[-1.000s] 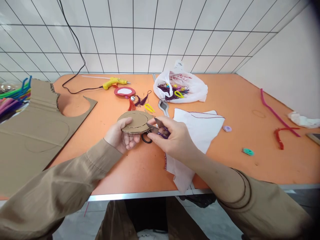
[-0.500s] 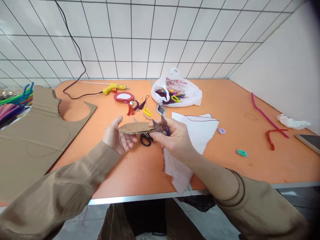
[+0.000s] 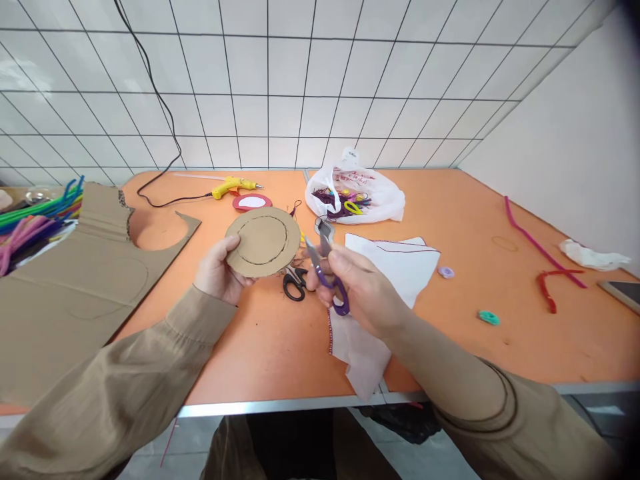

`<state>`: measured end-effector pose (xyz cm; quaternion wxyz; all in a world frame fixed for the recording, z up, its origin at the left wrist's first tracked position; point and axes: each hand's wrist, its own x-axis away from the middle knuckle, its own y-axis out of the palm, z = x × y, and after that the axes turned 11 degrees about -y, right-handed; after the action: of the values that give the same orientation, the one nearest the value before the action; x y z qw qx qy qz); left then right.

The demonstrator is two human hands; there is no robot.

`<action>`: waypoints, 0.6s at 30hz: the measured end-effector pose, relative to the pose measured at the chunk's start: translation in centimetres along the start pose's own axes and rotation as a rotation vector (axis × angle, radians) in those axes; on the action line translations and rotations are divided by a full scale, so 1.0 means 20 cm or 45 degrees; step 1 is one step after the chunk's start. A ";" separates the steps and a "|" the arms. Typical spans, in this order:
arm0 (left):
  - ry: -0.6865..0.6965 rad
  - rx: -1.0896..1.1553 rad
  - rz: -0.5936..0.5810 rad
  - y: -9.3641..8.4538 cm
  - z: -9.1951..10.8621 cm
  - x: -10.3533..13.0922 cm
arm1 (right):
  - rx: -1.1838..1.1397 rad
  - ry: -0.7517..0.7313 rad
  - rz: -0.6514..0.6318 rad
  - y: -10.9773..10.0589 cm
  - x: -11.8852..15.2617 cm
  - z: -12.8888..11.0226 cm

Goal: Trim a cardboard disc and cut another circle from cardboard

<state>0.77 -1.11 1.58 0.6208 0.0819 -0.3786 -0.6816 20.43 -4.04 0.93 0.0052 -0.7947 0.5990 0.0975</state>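
Note:
My left hand (image 3: 220,270) grips a round cardboard disc (image 3: 263,241) by its left edge, thumb on top. A smaller circle is drawn or scored on the disc's face, which tilts toward me. In my right hand (image 3: 363,283) is a pair of scissors (image 3: 327,280) with purple handles, blades spread and pointing up and left, apart from the disc. Below the disc, black-handled scissors (image 3: 294,283) lie on the table. A white cloth (image 3: 395,267) with a dark red stitched edge lies under and behind my right hand.
Cut cardboard (image 3: 75,287) and colourful pipe cleaners (image 3: 43,223) lie left. At the back are a yellow glue gun (image 3: 235,187), a red-rimmed oval (image 3: 252,203) and a plastic bag (image 3: 380,197) of tassels. Right are red (image 3: 547,287) and magenta strips (image 3: 540,243) and a green coil (image 3: 489,318).
The disc has turned from nearly edge-on to face me, and my right hand has let go of its edge. The purple scissors have moved slightly away from it, down and right.

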 end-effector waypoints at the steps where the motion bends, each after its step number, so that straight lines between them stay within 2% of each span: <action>1: 0.018 -0.010 0.003 0.00 0.00 0.00 | -0.063 0.071 -0.051 0.00 0.00 0.00; 8: 0.047 -0.001 0.064 0.02 0.01 0.02 | -0.308 0.298 -0.147 -0.01 -0.01 0.02; 15: 0.080 -0.040 0.037 0.03 0.01 0.02 | -0.330 0.324 -0.156 0.00 -0.01 0.04; 18: 0.081 -0.044 0.031 0.03 0.01 0.02 | -0.261 0.345 -0.213 0.00 -0.01 0.05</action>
<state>1.03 -1.46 2.23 0.6421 0.0882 -0.3478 -0.6775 20.17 -3.68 -0.06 -0.1483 -0.8440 0.5130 0.0492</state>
